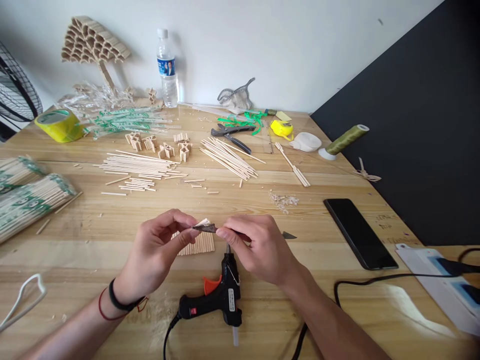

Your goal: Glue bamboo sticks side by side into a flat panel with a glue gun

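Observation:
My left hand (159, 247) is closed, pinching a small pale wooden piece (204, 221) between thumb and fingers. My right hand (258, 245) is wrapped round a dark, narrow metal knife (205, 228), whose blade lies against the wooden piece. Its other pointed end (289, 235) sticks out past the right of that hand. Below the hands, a row of short sticks (197, 245) lies side by side on the table, partly hidden by my left hand. A black glue gun (229, 290) with an orange trigger lies just under my right hand.
Loose wooden sticks (137, 165), a second stick pile (228, 157), small stick stars (166, 150) and pliers (232, 135) lie farther back. A phone (360, 232) and power strip (438, 285) are at right. Bagged sticks (33, 202) lie left; a water bottle (167, 75) stands behind.

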Motion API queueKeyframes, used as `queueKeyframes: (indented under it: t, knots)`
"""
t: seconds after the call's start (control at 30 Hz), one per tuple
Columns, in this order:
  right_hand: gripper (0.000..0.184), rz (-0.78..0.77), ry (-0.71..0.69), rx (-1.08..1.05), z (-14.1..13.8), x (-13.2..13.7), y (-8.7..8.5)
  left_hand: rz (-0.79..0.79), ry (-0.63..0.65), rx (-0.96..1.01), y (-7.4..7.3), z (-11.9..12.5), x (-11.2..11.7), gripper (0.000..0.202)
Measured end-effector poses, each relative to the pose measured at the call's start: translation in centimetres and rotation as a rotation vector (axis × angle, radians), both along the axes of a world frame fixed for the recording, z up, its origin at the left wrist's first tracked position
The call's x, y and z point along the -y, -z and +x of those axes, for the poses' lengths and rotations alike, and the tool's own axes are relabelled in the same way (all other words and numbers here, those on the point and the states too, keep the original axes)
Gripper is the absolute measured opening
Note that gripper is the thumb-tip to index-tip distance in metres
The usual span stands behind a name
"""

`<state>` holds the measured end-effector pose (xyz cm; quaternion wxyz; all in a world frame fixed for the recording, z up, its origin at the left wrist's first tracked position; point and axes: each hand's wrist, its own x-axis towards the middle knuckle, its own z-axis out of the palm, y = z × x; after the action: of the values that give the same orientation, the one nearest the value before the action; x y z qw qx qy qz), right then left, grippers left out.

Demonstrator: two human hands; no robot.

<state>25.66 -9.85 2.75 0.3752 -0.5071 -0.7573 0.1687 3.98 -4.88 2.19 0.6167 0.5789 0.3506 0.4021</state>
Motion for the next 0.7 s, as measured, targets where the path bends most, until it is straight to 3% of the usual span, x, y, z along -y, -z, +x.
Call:
queueKeyframes:
  t: [0.37,0.7]
  knots:
    - [0.036,0.044,0.031,0.051,-0.04,0.01,0.26,-0.091,-0.012,0.014,0.14,-0.11,0.07,0.004]
    - [0.036,0.013,0.017,0.072,0.27,-0.02,0.04,0.060,-0.013,-0.090,-0.61,-0.15,-0.05,0.003]
